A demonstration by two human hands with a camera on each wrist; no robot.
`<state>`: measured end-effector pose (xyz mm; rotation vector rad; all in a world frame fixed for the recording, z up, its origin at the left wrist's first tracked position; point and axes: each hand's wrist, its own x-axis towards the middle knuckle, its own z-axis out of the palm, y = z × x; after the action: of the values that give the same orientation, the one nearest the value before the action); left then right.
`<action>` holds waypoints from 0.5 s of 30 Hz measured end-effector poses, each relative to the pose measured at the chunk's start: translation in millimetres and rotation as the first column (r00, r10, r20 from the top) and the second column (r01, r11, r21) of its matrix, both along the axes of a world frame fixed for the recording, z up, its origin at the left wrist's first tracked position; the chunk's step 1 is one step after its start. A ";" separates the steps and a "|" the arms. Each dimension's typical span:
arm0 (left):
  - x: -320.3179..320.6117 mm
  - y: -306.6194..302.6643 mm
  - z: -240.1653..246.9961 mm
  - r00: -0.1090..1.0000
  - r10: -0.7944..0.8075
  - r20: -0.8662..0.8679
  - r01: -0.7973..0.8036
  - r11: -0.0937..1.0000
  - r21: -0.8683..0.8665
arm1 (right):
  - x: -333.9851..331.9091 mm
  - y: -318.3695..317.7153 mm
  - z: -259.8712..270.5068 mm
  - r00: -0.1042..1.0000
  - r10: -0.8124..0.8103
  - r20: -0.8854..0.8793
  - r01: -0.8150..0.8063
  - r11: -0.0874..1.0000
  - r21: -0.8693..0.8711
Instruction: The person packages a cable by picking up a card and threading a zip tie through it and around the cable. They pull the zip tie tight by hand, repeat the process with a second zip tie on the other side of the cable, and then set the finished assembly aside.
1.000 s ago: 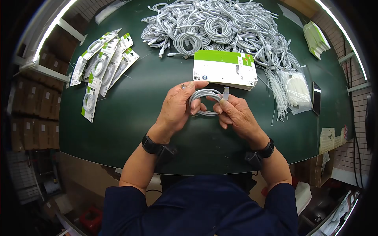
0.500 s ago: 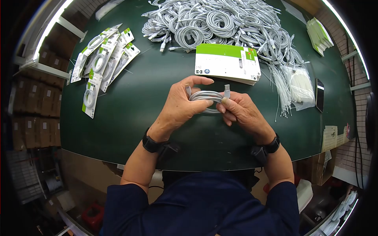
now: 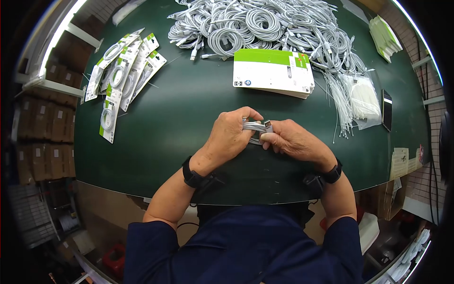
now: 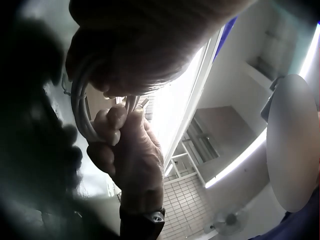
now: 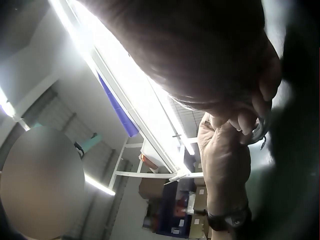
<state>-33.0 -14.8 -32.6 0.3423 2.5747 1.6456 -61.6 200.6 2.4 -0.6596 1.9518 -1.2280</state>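
Observation:
Both hands hold one coiled white USB cable (image 3: 254,127) between them, low over the green table (image 3: 189,109). The left hand (image 3: 227,135) grips the left side of the coil, its index finger stretched along the top. On the other side, the right hand (image 3: 299,140) pinches the coil near the metal USB plug (image 3: 268,124), which points up. The left wrist view shows the cable loop (image 4: 79,107) curving out between the two hands. Fingers hide much of the coil. A stack of white and green cards (image 3: 269,71) lies just beyond the hands.
A large heap of coiled cables (image 3: 265,26) covers the back. At left lie several cards with cables attached (image 3: 113,90). Loose cable ties (image 3: 338,104), a bag of ties (image 3: 364,102) and a phone (image 3: 387,111) are at right, with more cards (image 3: 385,40) behind.
Both hands have come closer to the body and nearer each other with the cable. The left fingers have closed further around the coil, and the USB plug has tilted.

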 end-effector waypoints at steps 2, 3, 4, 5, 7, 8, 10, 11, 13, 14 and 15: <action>-0.1 -0.1 -2.5 0.997 -0.019 -0.073 0.013 0.997 -0.080 | -2.4 3.3 -5.3 0.999 -0.008 -0.048 0.006 0.999 -0.047; -1.0 -0.3 -2.4 0.993 -0.030 -0.112 0.017 0.993 -0.118 | -3.1 4.2 -9.5 0.996 -0.006 -0.093 0.000 0.998 -0.058; -1.3 0.0 -0.9 0.995 -0.030 -0.099 0.017 0.992 -0.124 | -3.3 4.7 -14.9 0.991 -0.002 -0.136 -0.007 0.998 -0.068; -1.2 0.1 1.4 0.996 -0.029 -0.085 0.018 0.991 -0.130 | -3.1 5.4 -17.3 0.984 0.000 -0.178 -0.015 0.997 -0.078; 0.2 0.1 8.5 0.996 -0.026 -0.081 0.012 0.987 -0.161 | -3.3 6.7 -9.6 0.996 0.008 -0.087 -0.014 0.997 -0.069; 1.8 0.4 14.0 0.995 -0.026 -0.094 0.008 0.983 -0.185 | -3.0 6.6 -5.8 0.999 0.008 -0.045 -0.011 0.998 -0.067; 2.6 -0.3 14.9 0.990 -0.019 -0.141 -0.007 0.984 -0.178 | -1.2 2.1 -10.6 0.999 0.039 -0.035 -0.043 0.989 -0.144; 0.7 0.1 9.9 0.984 -0.025 -0.178 0.002 0.992 -0.129 | -2.1 5.7 -12.4 0.999 0.016 -0.046 -0.023 0.987 -0.162; -0.8 -3.2 9.0 0.987 0.000 -0.162 -0.012 0.998 -0.068 | -1.6 5.8 -10.0 0.994 0.025 -0.105 -0.043 0.983 -0.181; -0.2 -5.8 20.2 0.997 0.017 -0.075 -0.027 0.992 -0.124 | -1.3 5.0 -7.9 0.991 0.037 -0.130 -0.062 0.980 -0.191; -1.6 -10.2 17.1 0.994 0.017 -0.107 -0.023 0.998 -0.054 | 1.4 6.4 -6.5 0.986 0.033 -0.161 -0.077 0.960 -0.270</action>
<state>-34.7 -25.0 -15.4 0.4124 2.7031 1.6005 -60.2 207.0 -4.1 -0.9709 1.8881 -1.4663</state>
